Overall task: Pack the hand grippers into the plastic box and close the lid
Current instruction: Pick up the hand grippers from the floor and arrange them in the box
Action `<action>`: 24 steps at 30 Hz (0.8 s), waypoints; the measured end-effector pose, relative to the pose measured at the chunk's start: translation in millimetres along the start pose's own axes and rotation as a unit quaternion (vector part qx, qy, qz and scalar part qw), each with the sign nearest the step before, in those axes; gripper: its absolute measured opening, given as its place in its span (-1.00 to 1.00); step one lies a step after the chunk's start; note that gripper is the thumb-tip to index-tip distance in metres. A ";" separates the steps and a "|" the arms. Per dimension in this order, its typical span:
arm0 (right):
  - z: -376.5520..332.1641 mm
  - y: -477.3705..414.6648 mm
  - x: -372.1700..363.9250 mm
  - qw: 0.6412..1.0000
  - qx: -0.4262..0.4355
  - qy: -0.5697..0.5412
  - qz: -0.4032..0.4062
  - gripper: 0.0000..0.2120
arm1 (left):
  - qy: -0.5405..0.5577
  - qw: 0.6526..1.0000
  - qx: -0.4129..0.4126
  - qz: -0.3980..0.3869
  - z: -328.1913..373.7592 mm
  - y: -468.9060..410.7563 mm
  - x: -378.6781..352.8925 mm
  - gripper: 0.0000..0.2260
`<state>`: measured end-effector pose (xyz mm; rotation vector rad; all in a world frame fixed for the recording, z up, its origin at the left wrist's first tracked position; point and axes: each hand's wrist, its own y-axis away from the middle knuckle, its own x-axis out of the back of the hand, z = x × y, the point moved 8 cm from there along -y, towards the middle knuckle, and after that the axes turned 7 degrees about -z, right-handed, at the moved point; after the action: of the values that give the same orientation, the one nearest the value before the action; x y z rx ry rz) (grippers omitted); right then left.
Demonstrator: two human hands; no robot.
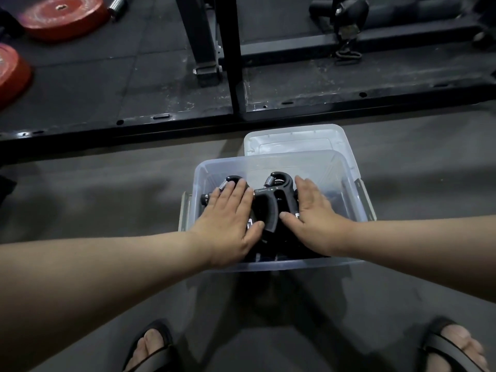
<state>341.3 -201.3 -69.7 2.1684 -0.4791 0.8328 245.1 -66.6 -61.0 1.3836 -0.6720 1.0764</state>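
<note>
A clear plastic box (346, 183) stands on the grey floor in front of me. Black hand grippers (271, 208) with steel springs fill it, piled on one another. My left hand (230, 218) lies flat on the left part of the pile, fingers straight, thumb against a handle. My right hand (314, 216) presses flat on the right part, fingers straight and pointing away from me. The clear lid (295, 138) lies on the floor just behind the box, partly hidden by its far wall.
A black steel rack frame (230, 63) and its floor rails cross the view behind the box. Two red weight plates (61, 18) lie at the far left. My feet in sandals (150, 347) stand near the bottom edge.
</note>
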 end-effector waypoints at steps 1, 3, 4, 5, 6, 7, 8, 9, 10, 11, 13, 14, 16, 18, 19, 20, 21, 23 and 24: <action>0.4 1.5 2.1 1.000 -0.001 0.003 -0.001 -0.18 | 0.003 1.000 0.001 -0.002 -0.3 0.0 1.2 -0.18; -0.7 7.0 6.0 1.000 0.016 0.021 0.004 -0.16 | 0.002 1.000 0.002 -0.002 0.3 0.6 3.6 -0.18; -2.8 10.7 5.9 0.999 0.036 0.034 0.001 -0.15 | -0.004 1.000 -0.005 0.004 3.0 2.4 6.5 -0.19; -5.6 15.3 4.4 0.997 0.057 0.052 -0.008 -0.15 | -0.016 1.000 -0.020 0.016 7.4 5.0 10.0 -0.20; -7.0 19.1 1.6 0.994 0.074 0.077 -0.019 -0.14 | -0.034 0.998 -0.045 0.038 13.8 7.8 14.3 -0.22; -7.2 21.3 -0.6 0.990 0.086 0.107 -0.028 -0.12 | -0.051 0.994 -0.076 0.066 21.1 11.3 18.8 -0.26; -6.9 22.2 -1.5 0.986 0.095 0.136 -0.032 -0.10 | -0.064 0.988 -0.105 0.095 27.9 14.7 22.7 -0.30; -7.3 22.3 -1.3 0.981 0.105 0.162 -0.032 -0.07 | -0.075 0.983 -0.123 0.114 32.2 17.0 25.0 -0.34; -8.7 22.6 0.3 0.976 0.116 0.181 -0.027 -0.05 | -0.082 0.981 -0.128 0.119 33.5 17.2 24.6 -0.36; -9.6 22.1 2.4 0.972 0.127 0.195 -0.019 -0.04 | -0.085 0.981 -0.128 0.117 33.4 16.3 23.6 -0.36; -12.7 21.9 7.7 0.965 0.145 0.218 0.001 -0.05 | -0.092 0.979 -0.141 0.114 34.7 12.9 23.1 -0.38; -14.8 22.9 10.1 0.962 0.154 0.227 0.013 -0.08 | -0.093 0.977 -0.151 0.115 36.3 12.0 24.5 -0.42; -18.2 25.1 12.5 0.953 0.181 0.242 0.033 -0.16 | -0.080 0.976 -0.164 0.120 37.9 10.5 27.4 -0.52; -20.5 28.4 12.1 0.940 0.213 0.263 0.041 -0.23 | -0.072 0.974 -0.174 0.125 39.6 10.4 27.2 -0.60; -20.9 29.7 11.7 0.934 0.227 0.272 0.043 -0.27 | -0.072 0.972 -0.180 0.130 40.2 11.4 26.0 -0.64; -20.5 30.5 11.7 0.930 0.239 0.275 0.042 -0.29 | -0.073 0.970 -0.186 0.136 40.3 12.6 24.6 -0.66; -19.9 30.7 11.7 0.928 0.246 0.275 0.041 -0.30 | -0.074 0.969 -0.191 0.140 40.4 14.0 24.4 -0.67; -18.7 29.8 11.5 0.927 0.255 0.273 0.038 -0.30 | -0.079 0.970 -0.194 0.126 42.3 14.2 24.3 -0.64; -18.2 29.2 11.4 0.927 0.257 0.270 0.039 -0.30 | -0.081 0.971 -0.193 0.113 43.9 12.7 23.7 -0.63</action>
<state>325.6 -207.2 -37.5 2.2371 -0.0613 1.6873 252.5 -106.1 -28.8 1.0809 -1.1179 0.9499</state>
